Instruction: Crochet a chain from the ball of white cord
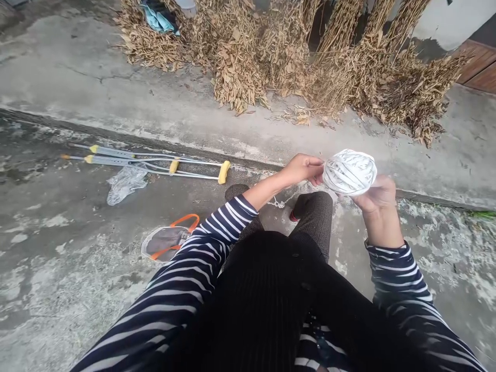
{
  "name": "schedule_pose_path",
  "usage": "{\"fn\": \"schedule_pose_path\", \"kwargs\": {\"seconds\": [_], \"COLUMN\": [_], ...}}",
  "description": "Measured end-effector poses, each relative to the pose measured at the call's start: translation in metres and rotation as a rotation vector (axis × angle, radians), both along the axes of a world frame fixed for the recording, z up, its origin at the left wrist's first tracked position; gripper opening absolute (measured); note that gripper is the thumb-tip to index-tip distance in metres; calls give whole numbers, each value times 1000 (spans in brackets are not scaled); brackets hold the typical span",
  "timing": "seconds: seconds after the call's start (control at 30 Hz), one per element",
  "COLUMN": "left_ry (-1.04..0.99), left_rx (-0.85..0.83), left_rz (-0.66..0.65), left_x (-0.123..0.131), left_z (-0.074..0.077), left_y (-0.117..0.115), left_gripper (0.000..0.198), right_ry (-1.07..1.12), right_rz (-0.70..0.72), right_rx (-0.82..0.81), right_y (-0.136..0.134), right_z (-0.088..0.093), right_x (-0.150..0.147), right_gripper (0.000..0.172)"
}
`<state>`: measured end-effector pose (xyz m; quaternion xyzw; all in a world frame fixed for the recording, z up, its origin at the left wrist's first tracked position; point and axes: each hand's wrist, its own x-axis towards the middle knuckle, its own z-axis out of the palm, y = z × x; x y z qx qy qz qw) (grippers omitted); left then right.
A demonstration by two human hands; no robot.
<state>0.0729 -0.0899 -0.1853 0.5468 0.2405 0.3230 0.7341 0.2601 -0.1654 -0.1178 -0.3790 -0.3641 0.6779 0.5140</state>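
Observation:
A ball of white yarn (350, 172), wound in broad overlapping strands with dark flecks, is held up in front of my knees. My left hand (306, 169) is closed, its thumb and fingertips pinching at the ball's left edge. At the lower right, my right hand (377, 194) cups the ball and is slightly blurred by motion. Most of its fingers are hidden behind the yarn. Whether a loose strand runs between the hands, I cannot tell.
Crutches (155, 163) with yellow pads lie at left beside a crumpled clear plastic bag (127, 183). Nearer stands a round bag (163, 242) with orange handles. A low concrete step (155, 108) crosses ahead, with dried plant bundles (267, 57) along it.

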Motion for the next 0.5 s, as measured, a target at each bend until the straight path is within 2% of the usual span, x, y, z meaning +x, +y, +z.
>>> {"fn": "schedule_pose_path", "kwargs": {"seconds": [0.17, 0.3, 0.4, 0.5], "left_ry": [-13, 78, 105, 108], "left_rx": [-23, -55, -71, -92], "left_rz": [-77, -90, -68, -61], "left_x": [-17, -22, -22, -27], "left_z": [5, 6, -1, -17], "left_y": [3, 8, 10, 13], "left_gripper": [27, 24, 22, 23], "right_ry": [-51, -31, -17, 7], "right_rz": [-52, -83, -113, -162], "right_rx": [-5, -5, 14, 85], "right_y": [-1, -1, -2, -1], "right_z": [-14, -23, -20, -9], "right_x": [8, 3, -1, 4], "right_gripper": [84, 82, 78, 73]}}
